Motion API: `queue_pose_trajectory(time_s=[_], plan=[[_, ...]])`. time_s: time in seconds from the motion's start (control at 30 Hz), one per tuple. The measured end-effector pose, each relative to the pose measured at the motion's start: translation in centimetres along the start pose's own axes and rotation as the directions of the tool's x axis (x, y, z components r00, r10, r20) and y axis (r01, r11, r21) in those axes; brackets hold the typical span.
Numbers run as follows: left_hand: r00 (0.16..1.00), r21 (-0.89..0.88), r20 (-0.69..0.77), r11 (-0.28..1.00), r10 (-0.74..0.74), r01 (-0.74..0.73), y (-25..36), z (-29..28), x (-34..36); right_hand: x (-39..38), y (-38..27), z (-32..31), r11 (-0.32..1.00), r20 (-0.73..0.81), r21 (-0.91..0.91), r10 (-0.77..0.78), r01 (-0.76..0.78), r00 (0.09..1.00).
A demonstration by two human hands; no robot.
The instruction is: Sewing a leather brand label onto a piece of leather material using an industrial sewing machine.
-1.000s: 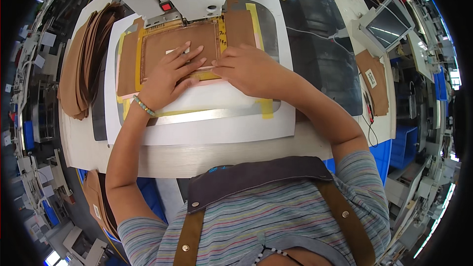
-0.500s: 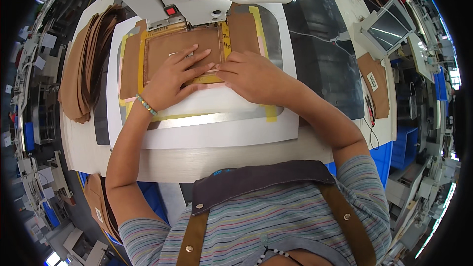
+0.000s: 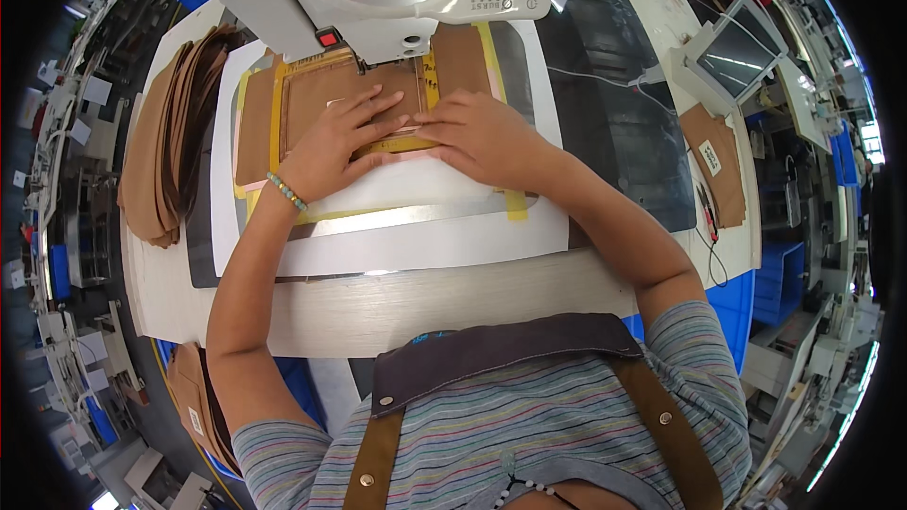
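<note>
Flat brown sheet panel [image 3: 326,83], upper centre: likely light, bendy; take by edges. Left hand [image 3: 333,146] splayed over it, nothing gripped; right hand [image 3: 482,137] half-curled at yellow rectangular frame [image 3: 397,144], pinch unclear.

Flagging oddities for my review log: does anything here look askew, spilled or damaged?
Nothing spilled or damaged stands out. The left hand and right hand rest at the yellow-edged frame. Only mildly untidy: the brown stack at left is fanned unevenly, its edges not squared up.
</note>
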State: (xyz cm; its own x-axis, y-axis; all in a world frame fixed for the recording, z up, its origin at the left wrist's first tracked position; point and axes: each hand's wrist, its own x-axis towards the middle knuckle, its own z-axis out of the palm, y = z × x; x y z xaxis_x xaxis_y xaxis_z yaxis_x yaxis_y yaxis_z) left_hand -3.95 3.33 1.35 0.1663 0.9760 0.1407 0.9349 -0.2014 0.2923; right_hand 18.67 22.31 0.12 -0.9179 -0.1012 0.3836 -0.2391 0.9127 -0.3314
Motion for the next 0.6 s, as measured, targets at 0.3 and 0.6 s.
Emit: queue_pose_trajectory(time_s=[0.3,0.6], plan=[[1.000,0.034,-0.028,0.999,-0.008,0.009,-2.1,0.1,2.0,-0.6,3.8,-1.3,0.980,-0.255,0.120,0.187,-0.161,0.949],[0.993,0.092,-0.096,0.992,-0.072,0.080,-4.1,0.6,3.4,-0.6,5.3,-0.8,0.977,-0.318,0.112,0.206,-0.179,0.926]])
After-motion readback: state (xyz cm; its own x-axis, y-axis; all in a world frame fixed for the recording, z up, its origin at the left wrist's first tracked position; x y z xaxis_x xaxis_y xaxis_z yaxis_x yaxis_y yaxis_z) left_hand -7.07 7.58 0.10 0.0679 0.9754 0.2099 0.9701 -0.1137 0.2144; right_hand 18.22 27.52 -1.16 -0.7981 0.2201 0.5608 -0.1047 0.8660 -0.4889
